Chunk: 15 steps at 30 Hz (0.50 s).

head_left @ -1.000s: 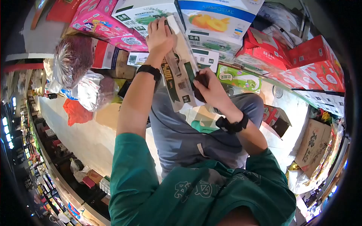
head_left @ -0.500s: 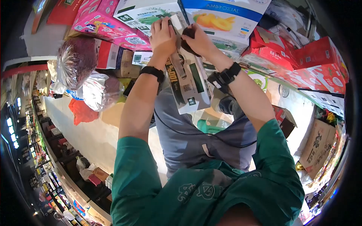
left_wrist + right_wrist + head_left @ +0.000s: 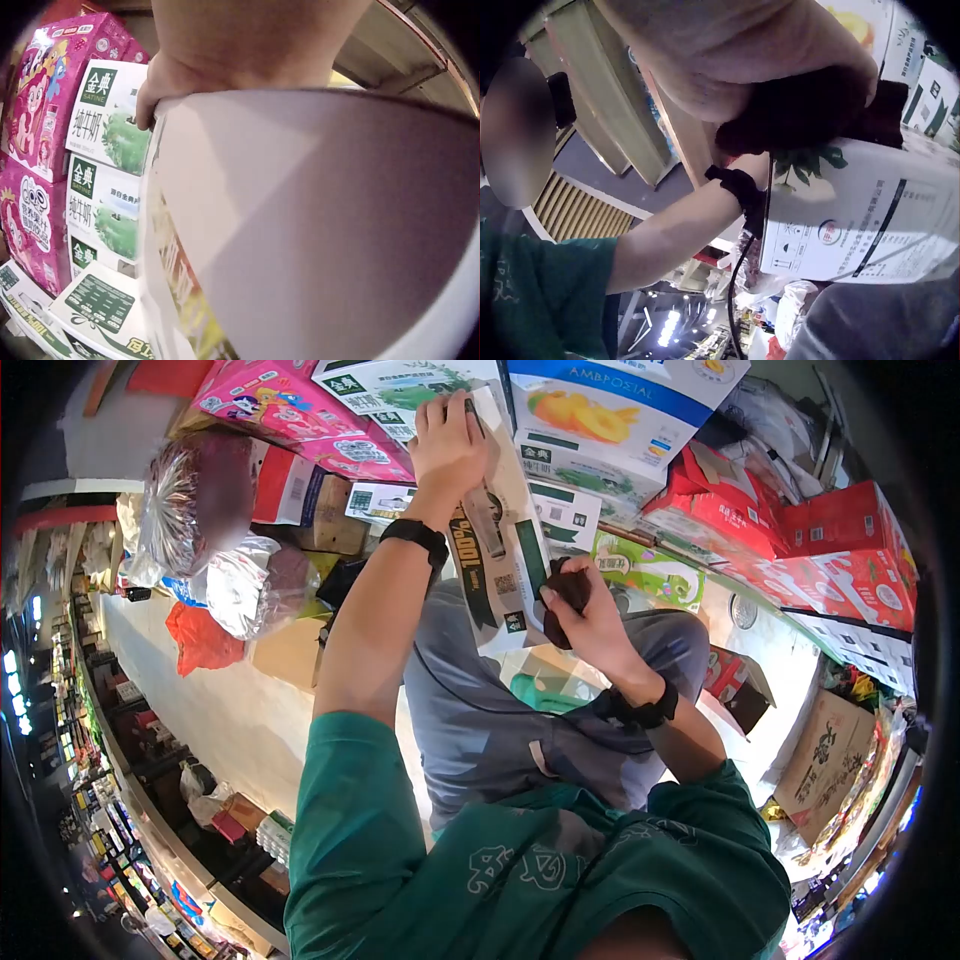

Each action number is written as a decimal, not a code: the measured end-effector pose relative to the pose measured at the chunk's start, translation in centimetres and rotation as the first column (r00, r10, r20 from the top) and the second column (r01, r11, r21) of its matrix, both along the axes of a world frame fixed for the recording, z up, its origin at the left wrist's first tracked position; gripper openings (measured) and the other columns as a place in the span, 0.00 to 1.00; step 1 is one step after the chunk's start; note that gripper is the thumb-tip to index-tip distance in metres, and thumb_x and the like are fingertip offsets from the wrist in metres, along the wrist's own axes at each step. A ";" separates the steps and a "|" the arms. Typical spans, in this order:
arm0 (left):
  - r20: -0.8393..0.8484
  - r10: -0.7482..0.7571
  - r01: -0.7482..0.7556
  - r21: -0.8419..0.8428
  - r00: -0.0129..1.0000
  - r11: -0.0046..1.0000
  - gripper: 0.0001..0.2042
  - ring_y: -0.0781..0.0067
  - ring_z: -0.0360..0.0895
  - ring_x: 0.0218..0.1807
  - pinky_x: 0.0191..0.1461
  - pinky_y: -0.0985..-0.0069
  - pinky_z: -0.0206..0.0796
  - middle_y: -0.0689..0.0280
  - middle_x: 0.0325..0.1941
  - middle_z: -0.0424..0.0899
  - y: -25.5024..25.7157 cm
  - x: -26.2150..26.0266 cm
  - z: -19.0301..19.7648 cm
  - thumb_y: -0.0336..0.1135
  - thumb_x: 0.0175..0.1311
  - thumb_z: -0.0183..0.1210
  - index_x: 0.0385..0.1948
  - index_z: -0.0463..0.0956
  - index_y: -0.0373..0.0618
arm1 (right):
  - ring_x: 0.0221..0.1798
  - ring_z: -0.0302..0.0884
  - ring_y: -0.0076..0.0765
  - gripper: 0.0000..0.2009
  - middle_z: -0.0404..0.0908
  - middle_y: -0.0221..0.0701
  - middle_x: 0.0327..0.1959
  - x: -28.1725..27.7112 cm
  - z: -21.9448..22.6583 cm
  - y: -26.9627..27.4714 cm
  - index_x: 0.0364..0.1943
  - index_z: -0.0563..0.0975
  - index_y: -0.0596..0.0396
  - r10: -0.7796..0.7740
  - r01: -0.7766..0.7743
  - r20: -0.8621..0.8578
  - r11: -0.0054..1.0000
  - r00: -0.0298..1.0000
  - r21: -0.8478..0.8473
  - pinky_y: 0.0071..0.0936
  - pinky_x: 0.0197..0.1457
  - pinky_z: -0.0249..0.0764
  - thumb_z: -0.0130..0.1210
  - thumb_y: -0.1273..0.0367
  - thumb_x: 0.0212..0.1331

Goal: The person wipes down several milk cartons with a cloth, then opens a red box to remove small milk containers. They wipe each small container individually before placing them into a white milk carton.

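Note:
A long white carton [image 3: 507, 545] with a "100%" print stands over the person's legs. At its far end the left hand [image 3: 450, 452] grips it, fingers over the top; in the left wrist view a fingertip [image 3: 145, 112] bends over the edge of the carton [image 3: 255, 217]. Near the carton's close right edge, the right hand [image 3: 592, 622] holds a dark brown cloth [image 3: 566, 606], thumb on top. The right wrist view shows the bunched cloth [image 3: 802, 109] against the edge of the carton [image 3: 855, 225]; the fingertips there are mostly hidden.
White milk cartons [image 3: 585, 465] and pink boxes [image 3: 290, 410] stack up at the front. Red boxes [image 3: 840, 550] stand at the right, a green box [image 3: 648, 570] closer in. Plastic bags [image 3: 255, 588] lie at the left. An open red box [image 3: 735, 690] sits by the right knee.
The right hand with the cloth went up to the carton's far end, beside the left hand, then came back down to the near right edge. The left hand keeps its place on the carton.

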<state>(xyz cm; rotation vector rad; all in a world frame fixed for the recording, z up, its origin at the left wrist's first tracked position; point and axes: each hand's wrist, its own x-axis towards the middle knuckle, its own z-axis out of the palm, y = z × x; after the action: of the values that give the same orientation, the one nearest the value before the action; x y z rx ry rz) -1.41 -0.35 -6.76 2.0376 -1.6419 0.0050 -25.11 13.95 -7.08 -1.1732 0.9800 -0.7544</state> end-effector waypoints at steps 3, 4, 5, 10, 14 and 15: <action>0.008 0.002 -0.002 -0.010 1.000 1.000 0.19 0.59 0.57 0.71 0.65 0.47 0.58 0.64 0.65 0.66 0.1 0.0 -0.2 0.43 0.70 0.44 0.62 0.65 0.59 | 0.41 0.73 0.29 0.13 0.74 0.37 0.36 1.4 -0.8 -2.9 0.46 0.67 0.60 -0.002 -0.013 -0.073 0.978 0.997 -0.208 0.27 0.47 0.70 0.58 0.73 0.62; 0.012 0.000 0.000 -0.011 1.000 1.000 0.19 0.59 0.57 0.71 0.65 0.47 0.58 0.64 0.65 0.66 0.1 -0.1 -0.1 0.43 0.70 0.44 0.62 0.65 0.59 | 0.41 0.74 0.30 0.13 0.76 0.38 0.36 2.2 0.4 -4.5 0.45 0.67 0.59 0.009 -0.026 -0.130 0.991 0.992 -0.129 0.30 0.47 0.71 0.57 0.72 0.62; 0.017 0.004 -0.004 -0.009 1.000 1.000 0.19 0.59 0.57 0.71 0.65 0.47 0.58 0.64 0.65 0.66 0.0 -0.1 -0.1 0.43 0.70 0.44 0.62 0.65 0.59 | 0.41 0.76 0.33 0.14 0.77 0.39 0.36 3.3 -1.2 -6.5 0.44 0.67 0.60 0.000 -0.011 -0.065 0.986 0.998 -0.169 0.32 0.48 0.72 0.58 0.70 0.61; 0.005 -0.036 0.036 0.014 0.999 0.999 0.22 0.55 0.55 0.73 0.65 0.48 0.59 0.60 0.67 0.66 0.1 0.2 0.2 0.41 0.68 0.47 0.64 0.64 0.52 | 0.49 0.79 0.54 0.22 0.81 0.51 0.42 8.7 -1.2 -16.5 0.47 0.71 0.65 -0.095 0.006 -0.216 0.926 0.972 -0.379 0.39 0.53 0.74 0.61 0.62 0.55; 0.043 -0.044 0.043 0.025 0.998 0.999 0.22 0.55 0.55 0.73 0.64 0.48 0.60 0.61 0.67 0.65 0.0 0.6 -0.2 0.41 0.68 0.48 0.64 0.64 0.53 | 0.51 0.79 0.57 0.25 0.80 0.53 0.43 12.1 -1.8 -21.9 0.50 0.71 0.67 -0.168 0.036 -0.242 0.883 0.956 -0.469 0.40 0.54 0.74 0.61 0.62 0.53; 0.043 -0.044 0.043 0.030 0.998 0.999 0.22 0.55 0.55 0.73 0.64 0.48 0.60 0.61 0.67 0.65 -0.1 0.7 -0.1 0.41 0.68 0.48 0.64 0.64 0.53 | 0.51 0.79 0.57 0.25 0.80 0.53 0.43 12.5 -1.6 -22.3 0.50 0.71 0.67 -0.183 0.057 -0.222 0.877 0.958 -0.477 0.40 0.54 0.74 0.61 0.62 0.53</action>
<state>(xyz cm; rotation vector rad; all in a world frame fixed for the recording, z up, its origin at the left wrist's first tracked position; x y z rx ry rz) -0.76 -0.43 -6.89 2.0363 -1.7217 0.0107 -12.64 -8.31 -8.69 -1.6769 1.1331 -0.9903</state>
